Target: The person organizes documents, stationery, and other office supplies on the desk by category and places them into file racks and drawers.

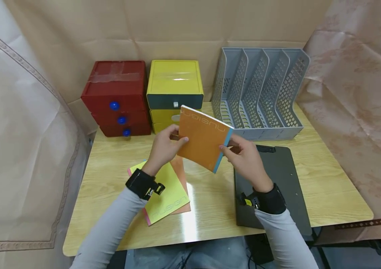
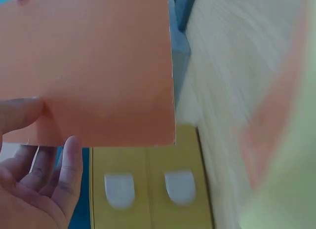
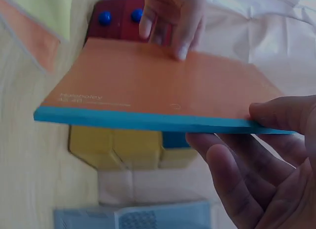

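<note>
An orange notebook (image 1: 203, 136) with a blue spine is held tilted above the table, between both hands. My left hand (image 1: 167, 145) pinches its left edge, thumb on the cover and fingers behind, as the left wrist view also shows. At the blue spine (image 3: 148, 121), my right hand (image 1: 244, 158) pinches the other side, with the thumb on top and fingers beneath. Below the left wrist lies a yellow notebook (image 1: 166, 194) with a pink spine, overlapping an orange one (image 1: 181, 175) on the table.
A red drawer box (image 1: 119, 95) with blue knobs and a yellow drawer box (image 1: 175, 80) stand at the back. To their right is a grey file rack (image 1: 261, 89) with several slots. A dark clipboard (image 1: 284, 179) lies under the right forearm on the wooden table (image 1: 338, 194).
</note>
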The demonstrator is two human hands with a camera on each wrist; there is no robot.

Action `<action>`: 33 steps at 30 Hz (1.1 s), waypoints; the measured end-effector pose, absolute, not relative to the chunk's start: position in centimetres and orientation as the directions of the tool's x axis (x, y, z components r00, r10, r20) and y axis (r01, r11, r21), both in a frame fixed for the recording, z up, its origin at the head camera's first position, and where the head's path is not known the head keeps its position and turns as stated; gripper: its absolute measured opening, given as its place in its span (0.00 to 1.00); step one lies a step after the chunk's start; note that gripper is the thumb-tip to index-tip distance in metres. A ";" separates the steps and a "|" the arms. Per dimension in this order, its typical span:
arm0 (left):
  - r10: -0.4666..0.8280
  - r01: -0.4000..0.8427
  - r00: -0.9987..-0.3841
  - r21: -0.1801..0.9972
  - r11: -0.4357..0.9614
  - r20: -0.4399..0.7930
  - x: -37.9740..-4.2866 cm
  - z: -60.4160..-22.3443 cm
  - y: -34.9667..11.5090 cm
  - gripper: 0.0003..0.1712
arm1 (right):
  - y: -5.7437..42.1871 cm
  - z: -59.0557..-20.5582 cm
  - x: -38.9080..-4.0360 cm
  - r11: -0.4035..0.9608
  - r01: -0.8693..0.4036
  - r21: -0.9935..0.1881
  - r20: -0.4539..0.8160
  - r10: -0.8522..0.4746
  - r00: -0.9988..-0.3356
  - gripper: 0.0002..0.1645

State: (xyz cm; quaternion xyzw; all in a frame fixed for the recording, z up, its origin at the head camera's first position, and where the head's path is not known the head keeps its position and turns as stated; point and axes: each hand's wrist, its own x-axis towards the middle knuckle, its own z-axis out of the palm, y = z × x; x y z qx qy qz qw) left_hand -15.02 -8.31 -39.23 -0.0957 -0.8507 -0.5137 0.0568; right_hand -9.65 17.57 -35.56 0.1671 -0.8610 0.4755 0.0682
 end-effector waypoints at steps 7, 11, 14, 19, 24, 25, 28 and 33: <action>0.162 0.294 -0.955 0.858 0.422 0.248 -18.2 -38.0 -2.5 0.20 | 20.0 -34.4 -8.9 0.578 -0.412 -0.705 0.392 -0.166 -0.905 0.25; 0.194 0.338 -0.940 0.850 0.404 0.281 -19.4 -37.4 1.3 0.30 | 20.7 -34.0 -9.3 0.614 -0.433 -0.660 0.484 -0.093 -0.870 0.25; 0.225 0.371 -0.927 0.819 0.438 0.300 -19.4 -37.2 4.3 0.37 | 21.0 -33.7 -9.9 0.613 -0.437 -0.659 0.535 -0.027 -0.844 0.24; 0.293 0.448 -0.892 0.766 0.462 0.345 -18.2 -37.1 8.1 0.34 | 21.4 -32.2 -10.6 0.604 -0.458 -0.653 0.619 0.076 -0.782 0.20; 0.380 0.468 -0.870 0.770 0.434 0.314 -17.8 -36.8 10.7 0.38 | 23.0 -31.5 -13.3 0.651 -0.431 -0.625 0.672 0.167 -0.722 0.21; 0.390 0.461 -0.871 0.772 0.437 0.299 -17.9 -36.7 11.1 0.39 | 23.4 -31.7 -13.9 0.664 -0.422 -0.617 0.678 0.176 -0.714 0.21; 0.399 0.442 -0.876 0.782 0.440 0.270 -18.4 -36.3 12.2 0.43 | 23.8 -31.7 -15.2 0.714 -0.396 -0.577 0.697 0.178 -0.694 0.20; 0.385 0.389 -0.895 0.821 0.418 0.227 -20.9 -35.9 13.6 0.42 | 24.3 -32.1 -17.9 0.764 -0.356 -0.538 0.706 0.178 -0.686 0.18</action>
